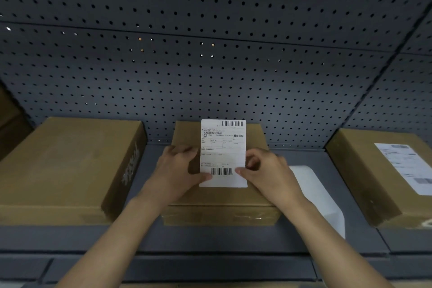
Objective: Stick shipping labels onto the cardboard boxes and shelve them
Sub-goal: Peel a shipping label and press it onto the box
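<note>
A flat cardboard box (222, 199) lies on the grey shelf (210, 238) in the middle of the view. Over its top stands a white shipping label (223, 147) with two barcodes, held upright. My left hand (180, 168) pinches the label's lower left edge, thumb on its front. My right hand (266, 170) pinches the lower right edge the same way. Whether the label touches the box top is not visible.
A larger cardboard box (65, 166) sits on the left of the shelf. A box with a label stuck on top (383, 175) sits at the right. A white sheet (315, 196) lies on the shelf right of the middle box. A perforated grey back panel (210, 65) stands behind.
</note>
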